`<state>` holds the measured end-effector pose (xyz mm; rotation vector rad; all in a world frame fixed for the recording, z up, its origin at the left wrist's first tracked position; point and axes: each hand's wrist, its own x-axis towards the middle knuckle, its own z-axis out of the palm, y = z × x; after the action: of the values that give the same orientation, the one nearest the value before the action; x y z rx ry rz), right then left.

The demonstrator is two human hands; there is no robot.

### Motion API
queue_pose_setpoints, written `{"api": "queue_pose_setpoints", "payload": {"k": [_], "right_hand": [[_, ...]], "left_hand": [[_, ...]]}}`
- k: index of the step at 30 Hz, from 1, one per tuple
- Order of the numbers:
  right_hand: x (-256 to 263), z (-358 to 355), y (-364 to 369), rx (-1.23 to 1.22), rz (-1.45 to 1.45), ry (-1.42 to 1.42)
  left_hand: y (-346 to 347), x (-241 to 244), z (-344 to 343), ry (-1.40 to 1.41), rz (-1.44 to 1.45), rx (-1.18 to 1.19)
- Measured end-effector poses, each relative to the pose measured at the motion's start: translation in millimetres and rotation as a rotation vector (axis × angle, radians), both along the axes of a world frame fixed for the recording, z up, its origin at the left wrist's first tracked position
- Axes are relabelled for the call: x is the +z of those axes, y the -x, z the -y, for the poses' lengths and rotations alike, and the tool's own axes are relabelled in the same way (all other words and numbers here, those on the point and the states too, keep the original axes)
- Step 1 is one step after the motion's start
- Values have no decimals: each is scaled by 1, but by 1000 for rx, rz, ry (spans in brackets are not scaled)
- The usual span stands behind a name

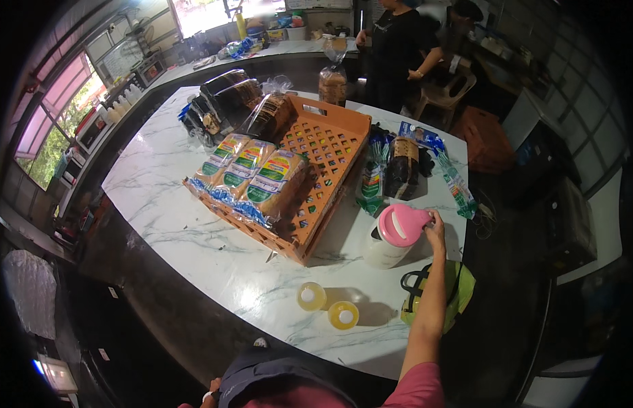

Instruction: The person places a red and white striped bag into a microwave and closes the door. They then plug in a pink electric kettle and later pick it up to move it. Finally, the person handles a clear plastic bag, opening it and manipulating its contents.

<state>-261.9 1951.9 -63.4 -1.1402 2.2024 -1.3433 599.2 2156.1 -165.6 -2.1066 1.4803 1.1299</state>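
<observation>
My right hand (435, 230) is closed around the handle of a plastic pitcher (387, 255) with a pink lid (399, 225). The pitcher's pale body appears to stand on the marble-patterned table (235, 270). Below my right forearm sits a lime-green bag (463, 288) with dark handles. Two bottles of yellow liquid with white caps, a left one (311, 297) and a right one (343, 315), stand near the table's front edge. My left hand (213, 386) hangs low beside my dark apron (281, 380), partly hidden, and its fingers are unclear.
An orange plastic crate (324, 166) holds bagged loaves (275, 178). More wrapped bread (230, 99) lies behind it, and a dark loaf (402, 168) beside it. One bagged loaf (332, 84) stands upright at the back. A person in black (398, 51) stands beyond, near a plastic chair (444, 97).
</observation>
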Motion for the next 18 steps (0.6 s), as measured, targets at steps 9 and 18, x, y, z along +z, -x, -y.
{"api": "queue_pose_setpoints", "payload": {"k": [9,18], "right_hand": [[-6,-40,-38,26,-229,33],[-29,-75,-130,-276,13,22]], "left_hand": [[12,3,-28,-17,18,80],[17,-6,-38,-2,8,119]]}}
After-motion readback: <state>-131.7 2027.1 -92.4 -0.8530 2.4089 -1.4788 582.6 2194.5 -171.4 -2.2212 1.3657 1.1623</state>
